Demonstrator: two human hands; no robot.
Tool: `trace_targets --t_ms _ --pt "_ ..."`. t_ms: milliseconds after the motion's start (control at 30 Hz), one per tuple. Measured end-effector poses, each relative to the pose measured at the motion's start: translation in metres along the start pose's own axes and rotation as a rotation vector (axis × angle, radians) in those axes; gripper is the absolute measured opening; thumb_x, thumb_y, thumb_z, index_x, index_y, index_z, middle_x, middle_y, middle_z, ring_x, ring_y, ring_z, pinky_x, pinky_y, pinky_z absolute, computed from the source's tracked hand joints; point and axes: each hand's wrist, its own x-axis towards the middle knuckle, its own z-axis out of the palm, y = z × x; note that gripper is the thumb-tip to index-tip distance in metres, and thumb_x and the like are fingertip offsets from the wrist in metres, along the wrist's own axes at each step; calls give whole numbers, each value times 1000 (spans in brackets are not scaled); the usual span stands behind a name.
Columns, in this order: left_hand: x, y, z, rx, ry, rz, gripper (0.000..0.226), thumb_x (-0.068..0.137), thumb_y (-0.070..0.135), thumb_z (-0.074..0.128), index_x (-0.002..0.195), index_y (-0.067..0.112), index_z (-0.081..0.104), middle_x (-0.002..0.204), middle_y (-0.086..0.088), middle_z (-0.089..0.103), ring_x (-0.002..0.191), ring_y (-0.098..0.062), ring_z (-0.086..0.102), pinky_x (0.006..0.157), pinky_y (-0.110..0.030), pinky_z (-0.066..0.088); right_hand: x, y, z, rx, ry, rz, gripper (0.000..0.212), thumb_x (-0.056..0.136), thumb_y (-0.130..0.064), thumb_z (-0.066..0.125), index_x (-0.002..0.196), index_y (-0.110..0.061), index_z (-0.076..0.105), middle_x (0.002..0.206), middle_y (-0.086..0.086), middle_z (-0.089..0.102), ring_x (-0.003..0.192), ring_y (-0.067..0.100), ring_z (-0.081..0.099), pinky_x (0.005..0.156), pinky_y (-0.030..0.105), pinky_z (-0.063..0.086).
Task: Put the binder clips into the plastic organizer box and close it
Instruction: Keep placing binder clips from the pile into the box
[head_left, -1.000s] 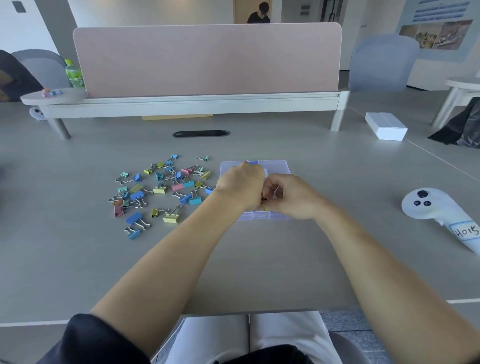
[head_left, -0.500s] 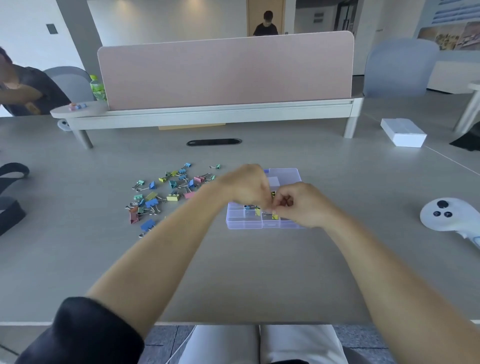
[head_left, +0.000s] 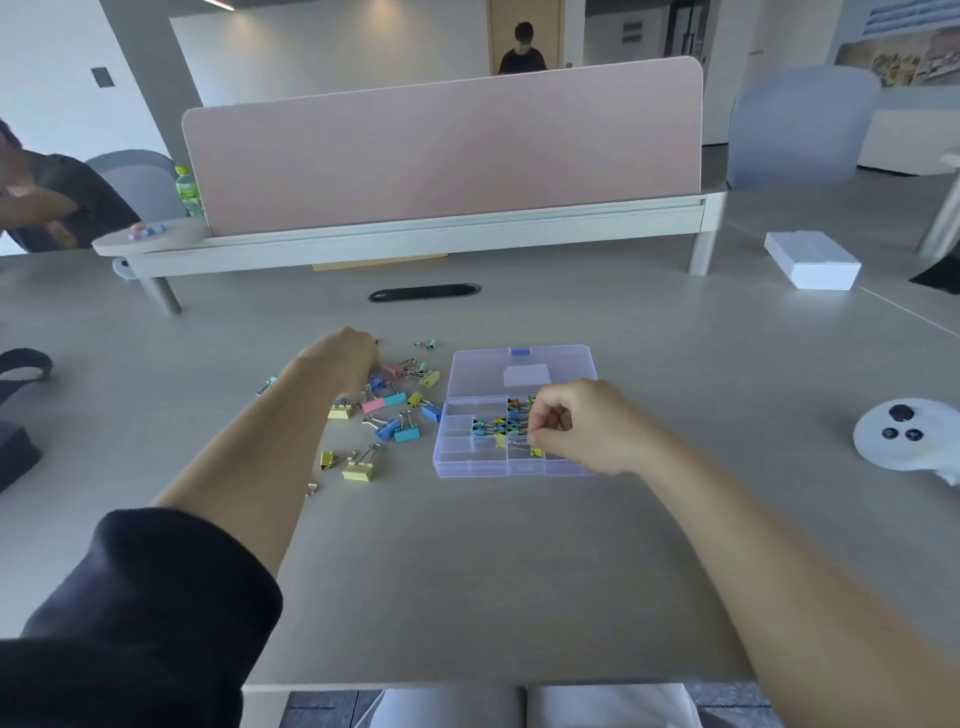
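While the plastic organizer box (head_left: 470, 467) lay open on the grey table (head_left: 467, 571), its clear lid (head_left: 478, 371) folded flat away from the person, the right hand (head_left: 576, 428) hung over the right side of the tray. Its fingers were curled tight, and thumb and forefinger pinched a yellow clip (head_left: 535, 451) just above one of the front compartments. Several small clips in the box (head_left: 493, 427) already filled the middle compartments, while the cells along the left edge showed only bare plastic. The left hand (head_left: 340, 358) reached out to the far side of the loose binder clips (head_left: 395, 410), which lay scattered on the table just left of the box in pink, blue, yellow and green. That hand was seen from the back, knuckles up and fingers bent down onto the pile; whether it had hold of a clip could not be told. A white controller (head_left: 904, 434) sat well to the right of the box, a white carton (head_left: 810, 260) lay farther back, and a pink desk divider (head_left: 441, 150) stood across the far edge.
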Motion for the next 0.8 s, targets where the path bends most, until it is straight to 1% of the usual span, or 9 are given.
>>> trace_targets --t_ms 67,167,267,367,433,500,567,667,800 --pt "1 0 1 -27 30 -18 36 84 1 55 114 15 69 102 -5 67 89 -21 63 78 -28 55 -1 0 0 1 0 2 9 86 -19 65 78 -23 65 64 -15 58 50 -8 50 50 12 36" --pt "-2 2 -7 -66 77 -43 34 84 -2 51 111 9 68 105 -10 65 92 -26 64 79 -31 56 -2 -1 1 4 4 -1 7 86 -18 65 80 -21 66 64 -15 58 50 -9 50 46 8 33" --pt "-5 1 -11 -117 143 -57 31 86 0 50 109 11 68 110 -10 61 92 -28 62 81 -35 55 -3 -2 0 3 12 1 7 86 -19 65 80 -21 66 63 -15 58 51 -9 50 49 11 35" --pt "-10 8 -24 -319 256 -21 26 84 3 55 89 24 70 107 -4 63 87 -25 61 83 -37 54 -4 -3 0 5 15 10 9 86 -19 65 78 -22 66 61 -16 57 50 -9 50 51 15 36" --pt "-23 23 -38 -501 315 80 21 82 8 61 82 27 70 94 4 68 82 -17 65 78 -27 54 -4 -3 1 10 22 11 9 85 -19 65 77 -22 67 63 -16 59 52 -8 51 54 15 38" --pt "-52 46 -52 -801 220 212 15 79 11 69 83 25 73 81 7 70 65 -6 64 62 -17 50 -2 -2 1 18 30 15 8 83 -18 66 76 -20 69 65 -14 62 53 -7 52 57 16 41" --pt "-83 72 -62 -1011 77 372 13 76 14 77 84 25 75 80 6 72 65 -3 63 63 -19 47 -1 -2 1 39 33 24 10 82 -17 68 74 -22 68 65 -13 63 52 -6 52 58 18 42" --pt "-107 98 -66 -1001 1 472 15 76 13 76 84 25 77 77 7 74 72 -14 66 67 -27 48 -2 -3 0 14 44 36 18 85 -21 68 69 -27 63 62 -13 59 51 -1 50 54 19 40" --pt "-110 112 -57 -873 37 426 14 75 15 75 79 28 77 72 13 72 61 0 56 58 -17 43 -4 -6 -1 19 40 30 25 86 -19 68 65 -29 60 54 -14 54 42 -1 45 43 11 33"
